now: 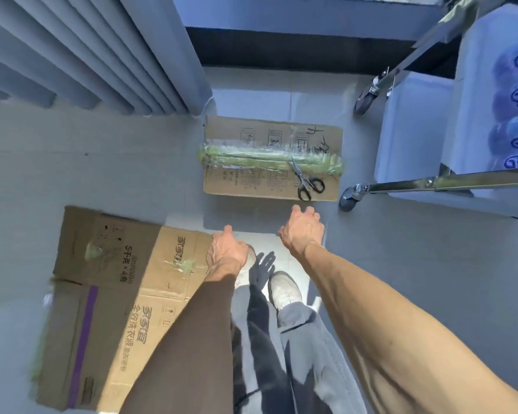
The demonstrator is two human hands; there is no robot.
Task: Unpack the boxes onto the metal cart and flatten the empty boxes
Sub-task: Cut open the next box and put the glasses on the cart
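A sealed cardboard box (269, 141) stands on the floor ahead, its seam covered by greenish tape. Black-handled scissors (305, 180) lie on its top near the right end. Flattened cardboard boxes (111, 294) lie on the floor at the left. My left hand (226, 252) hangs over their right edge with loosely curled fingers, holding nothing. My right hand (302, 228) reaches forward just short of the sealed box, fingers relaxed and empty. The metal cart (431, 183) stands at the right on castor wheels and carries white packs with blue print (515, 94).
Grey vertical blinds (87, 55) hang at the upper left. A dark window sill strip (296, 46) runs along the far wall. My shoes (284, 289) and grey trousers are below my hands. One cart wheel (349, 198) sits close to the sealed box's right corner.
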